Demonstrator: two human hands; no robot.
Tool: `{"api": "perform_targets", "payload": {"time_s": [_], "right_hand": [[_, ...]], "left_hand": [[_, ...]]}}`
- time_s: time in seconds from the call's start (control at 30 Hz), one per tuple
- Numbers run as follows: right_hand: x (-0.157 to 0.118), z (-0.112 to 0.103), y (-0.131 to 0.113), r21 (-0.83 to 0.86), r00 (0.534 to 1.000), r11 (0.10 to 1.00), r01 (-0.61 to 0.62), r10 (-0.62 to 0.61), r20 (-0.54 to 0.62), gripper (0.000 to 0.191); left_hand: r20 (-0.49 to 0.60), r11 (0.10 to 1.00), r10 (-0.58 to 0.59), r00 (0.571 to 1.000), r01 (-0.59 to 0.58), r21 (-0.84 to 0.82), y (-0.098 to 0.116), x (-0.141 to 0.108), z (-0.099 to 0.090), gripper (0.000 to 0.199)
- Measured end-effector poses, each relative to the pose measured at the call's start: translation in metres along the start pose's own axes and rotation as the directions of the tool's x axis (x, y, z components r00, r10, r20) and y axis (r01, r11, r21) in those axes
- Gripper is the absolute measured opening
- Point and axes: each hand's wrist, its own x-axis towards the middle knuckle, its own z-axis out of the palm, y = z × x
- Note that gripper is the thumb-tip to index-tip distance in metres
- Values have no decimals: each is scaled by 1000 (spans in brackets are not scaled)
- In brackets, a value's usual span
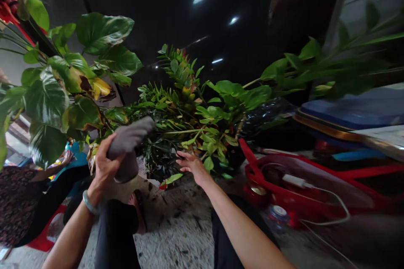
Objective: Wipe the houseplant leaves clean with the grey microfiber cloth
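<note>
A soft grey item (128, 143), blurred and shaped like a glove, is gripped in my left hand (105, 168), which wears a pale bangle (89, 202) at the wrist. My right hand (192, 167) reaches forward with its fingers apart and nothing in them, close to the green potted plants (208, 134). Below it a single green leaf (173, 178) lies low, beside a small red spot. Both hands are above the grey floor (176, 235), between my dark-clad knees.
Large-leaved foliage (47, 96) fills the left side. A person (22, 201) sits at the lower left by a red stool (47, 231). At right are a red bag (284, 176) with a white cable (344, 206), a small bottle (279, 214) and stacked blue items (353, 109).
</note>
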Motion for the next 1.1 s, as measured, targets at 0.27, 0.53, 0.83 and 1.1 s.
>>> {"api": "perform_targets", "payload": {"time_s": [0.27,0.53,0.83,1.1], "right_hand": [[-5,5,0,-45,1000,999,-11,13,29,45],[-2,0,3,-12,1000,1000,2,-2,3,44],[-7,2,0,-43,1000,999,16,-16,6,44],[-7,0,-7,5,1000,1000,3,-3,-9,45]], "left_hand": [[325,984,-178,929,172,47,-16,-52,19,63],[-10,929,-361,933,360,88,-11,-44,-15,53],[298,848,-529,795,508,153,-23,-65,36,38],[-141,926,-319,937,340,165,-19,-5,7,30]]}}
